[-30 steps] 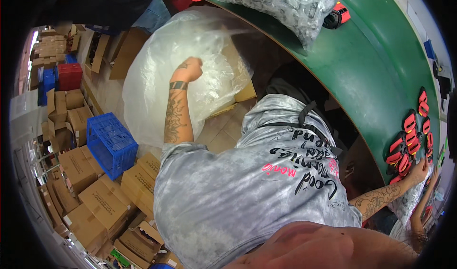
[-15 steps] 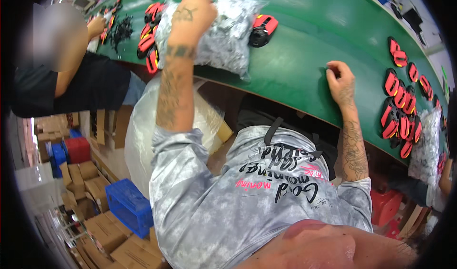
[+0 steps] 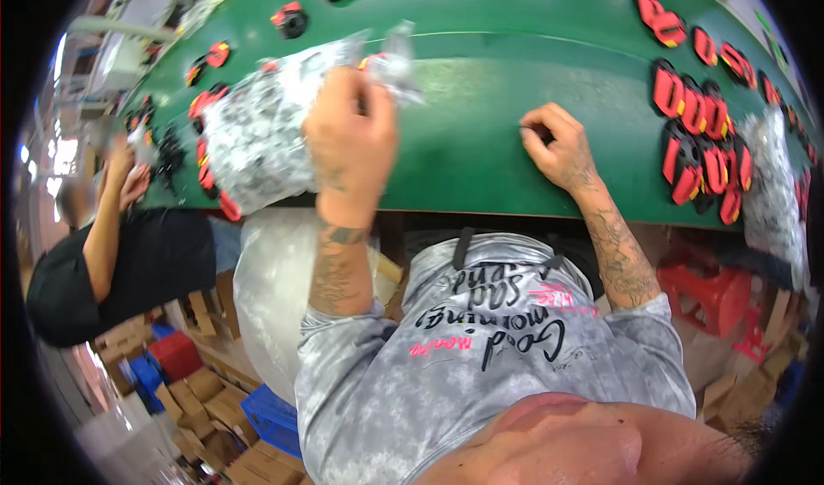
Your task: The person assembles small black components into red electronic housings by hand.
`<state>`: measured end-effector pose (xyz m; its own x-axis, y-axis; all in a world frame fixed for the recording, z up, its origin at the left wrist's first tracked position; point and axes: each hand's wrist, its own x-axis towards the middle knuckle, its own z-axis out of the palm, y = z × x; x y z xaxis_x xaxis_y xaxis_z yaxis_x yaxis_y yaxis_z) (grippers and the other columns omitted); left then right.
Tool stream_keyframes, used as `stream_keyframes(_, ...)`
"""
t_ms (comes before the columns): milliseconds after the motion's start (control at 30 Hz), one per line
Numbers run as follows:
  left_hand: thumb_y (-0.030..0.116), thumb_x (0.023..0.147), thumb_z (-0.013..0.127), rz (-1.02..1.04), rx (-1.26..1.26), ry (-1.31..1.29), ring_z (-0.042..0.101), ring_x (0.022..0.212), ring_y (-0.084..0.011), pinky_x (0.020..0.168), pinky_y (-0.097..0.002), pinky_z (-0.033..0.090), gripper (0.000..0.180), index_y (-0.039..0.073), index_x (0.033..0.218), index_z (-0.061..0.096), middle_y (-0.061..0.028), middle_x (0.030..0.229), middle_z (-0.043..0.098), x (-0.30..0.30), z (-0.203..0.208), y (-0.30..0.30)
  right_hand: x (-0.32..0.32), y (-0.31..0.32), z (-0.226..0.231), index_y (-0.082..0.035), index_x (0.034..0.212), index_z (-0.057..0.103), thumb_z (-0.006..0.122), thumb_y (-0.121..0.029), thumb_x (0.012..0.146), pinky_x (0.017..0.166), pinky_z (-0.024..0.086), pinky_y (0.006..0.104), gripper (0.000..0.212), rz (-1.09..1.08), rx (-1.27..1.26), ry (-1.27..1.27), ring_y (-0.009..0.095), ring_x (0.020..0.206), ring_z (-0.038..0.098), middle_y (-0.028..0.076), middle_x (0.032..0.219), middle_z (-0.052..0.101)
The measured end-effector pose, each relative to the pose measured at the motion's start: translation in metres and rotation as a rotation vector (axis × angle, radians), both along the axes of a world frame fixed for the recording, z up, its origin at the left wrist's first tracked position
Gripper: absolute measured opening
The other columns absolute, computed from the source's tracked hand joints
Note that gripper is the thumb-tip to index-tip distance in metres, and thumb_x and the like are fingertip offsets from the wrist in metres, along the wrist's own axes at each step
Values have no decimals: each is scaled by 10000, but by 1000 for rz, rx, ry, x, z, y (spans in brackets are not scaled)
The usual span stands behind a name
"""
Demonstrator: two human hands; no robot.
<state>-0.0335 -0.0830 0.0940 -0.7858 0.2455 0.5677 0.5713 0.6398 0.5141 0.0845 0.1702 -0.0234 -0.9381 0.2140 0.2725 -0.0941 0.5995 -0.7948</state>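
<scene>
One bare hand, the left [image 3: 350, 137], is curled in front of a clear, crinkled plastic bag packed with small grey pieces [image 3: 257, 137]. Motion blurs it, and its knuckles hide the palm, so I cannot tell whether it grasps the bag's loose end or is clenched on nothing. The right hand [image 3: 562, 150] is loosely bent over the bare middle of the long green desk [image 3: 481, 163], thumb near the fingers; no object shows in it, though its inner side is hidden.

The bag lies on its broad side near the desk's close edge, left of the person's middle. Being soft and full, it probably rests more steadily that way than it would on end. Several red-and-black parts with yellow accents [image 3: 206, 176] lie beside its left side. More red-and-black parts [image 3: 691, 103] overlap in a loose cluster at the right, likely kept together there so the middle is free for the arms. Past them, a second clear bag of grey pieces [image 3: 768, 180] sits by the edge.

Below the desk, a large translucent plastic liner [image 3: 275, 270] billows beside the person — perhaps left wide for easy reach. At the far left, a co-worker in a black top [image 3: 142, 266] has both hands near a heap of small black pieces [image 3: 172, 159].
</scene>
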Motion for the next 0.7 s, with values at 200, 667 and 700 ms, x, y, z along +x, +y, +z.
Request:
stream_keyframes(200,56,900,693,-542,483,-672,539,640,-119,564,-308,439,225,41,778,503,-27,713,563,18,-117,114,-15,2,-13,3,1056,700,734,-208,941,701,527,285,243,-149,-352,179,121,740,639,74,896,718)
stream_keyframes(667,310,876,790,-569,51,-272,703,707,-224,612,-327,535,411,0,1119,673,-124,880,717,18,-101,127,-9,33,-29,25,990,734,670,-232,1023,699,504,230,267,-251,-626,213,69,780,612,28,878,717)
stream_keyframes(700,256,910,789,-570,113,-688,695,694,-136,609,-270,532,334,-1,1099,690,-99,853,724,33,-103,137,-9,32,-28,25,990,734,670,-232,1023,699,504,230,267,-246,-626,212,69,780,612,28,878,717)
